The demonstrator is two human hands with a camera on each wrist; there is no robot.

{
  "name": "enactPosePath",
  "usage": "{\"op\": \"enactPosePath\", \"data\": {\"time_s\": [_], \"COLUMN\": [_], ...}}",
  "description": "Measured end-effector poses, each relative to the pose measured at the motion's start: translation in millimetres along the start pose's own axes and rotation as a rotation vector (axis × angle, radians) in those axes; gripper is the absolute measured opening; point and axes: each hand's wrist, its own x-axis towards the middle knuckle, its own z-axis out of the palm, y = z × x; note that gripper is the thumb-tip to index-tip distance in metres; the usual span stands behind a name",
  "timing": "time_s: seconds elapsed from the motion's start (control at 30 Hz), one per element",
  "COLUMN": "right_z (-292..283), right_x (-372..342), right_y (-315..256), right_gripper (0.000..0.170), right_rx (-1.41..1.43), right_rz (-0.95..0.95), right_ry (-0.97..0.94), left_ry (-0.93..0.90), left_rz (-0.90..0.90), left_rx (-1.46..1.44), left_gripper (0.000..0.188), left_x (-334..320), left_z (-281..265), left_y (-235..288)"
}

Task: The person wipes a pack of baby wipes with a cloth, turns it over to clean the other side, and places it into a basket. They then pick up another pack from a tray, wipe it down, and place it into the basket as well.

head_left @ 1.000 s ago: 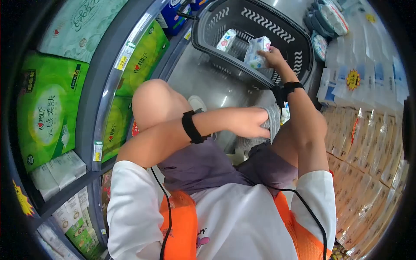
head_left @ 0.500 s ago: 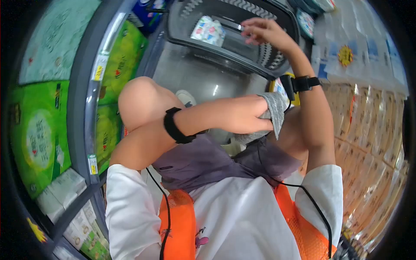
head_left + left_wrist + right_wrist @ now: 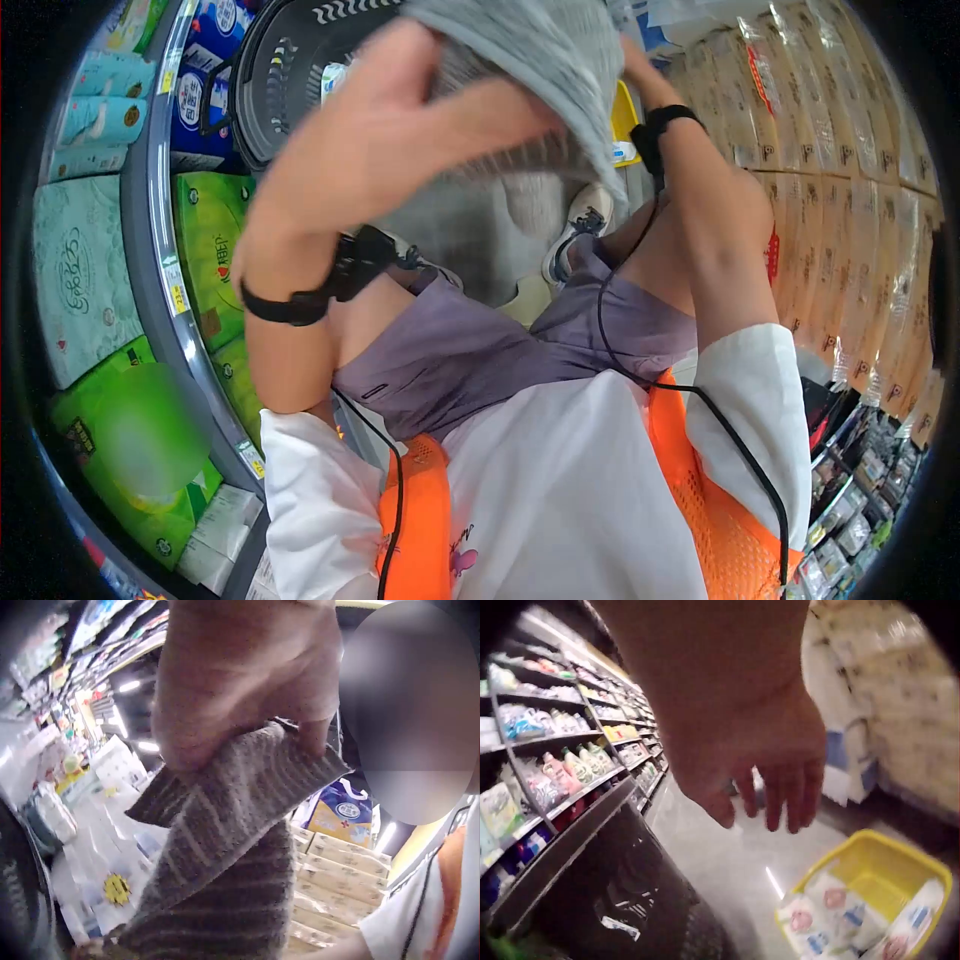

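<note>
A grey striped cloth [image 3: 530, 60] hangs from my left hand [image 3: 370, 150], raised high in front of me and blurred in the head view. In the left wrist view my fingers pinch the cloth [image 3: 225, 802] at its upper edge, and it drapes down in folds. My right hand [image 3: 757, 765] holds nothing; its fingers point loosely downward in the right wrist view. In the head view the cloth hides most of that hand. A yellow basket [image 3: 885, 855] with white printed packs [image 3: 832, 907] in it is nearest my right hand, below it.
A large black basket [image 3: 270, 100] stands on the floor ahead to the left. Shelves with green tissue packs [image 3: 215, 240] line the left side. Stacked beige packs [image 3: 810, 250] rise on the right. Black cables [image 3: 720, 410] run from both wrists along my body.
My right hand has left a white pack in the black basket and drawn back toward the right. My left hand has lifted the cloth up and forward. The head view has turned rightward.
</note>
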Motion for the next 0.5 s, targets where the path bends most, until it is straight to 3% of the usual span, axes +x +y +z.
{"op": "enactPosePath", "data": {"time_s": [0.03, 0.13, 0.2, 0.27, 0.37, 0.5], "right_z": [11, 40, 91, 113, 131, 125], "right_x": [-14, -56, -64, -81, -98, -98], "right_y": [-21, -46, 25, 50, 75, 47], "right_gripper": [0.046, 0.047, 0.048, 0.049, 0.044, 0.047], "right_rx": [-0.084, -0.198, -0.217, -0.22, -0.252, -0.26], "right_rz": [0.161, 0.467, 0.378, 0.42, 0.492, 0.511], "right_ry": [-0.045, -0.143, 0.018, 0.087, 0.048, -0.023], "left_ry": [0.123, 0.033, -0.016, 0.058, 0.174, 0.126], "left_rz": [0.037, 0.225, 0.315, 0.344, 0.227, -0.163], "left_rx": [-0.044, -0.345, -0.467, -0.43, -0.343, -0.247], "left_gripper": [0.042, 0.05, 0.056, 0.056, 0.058, 0.063], "left_x": [-11, -33, -35, -30, -18, -9], "left_z": [-25, -39, -36, -22, 4, 19], "left_y": [-10, 11, 14, 11, -24, -57]}}
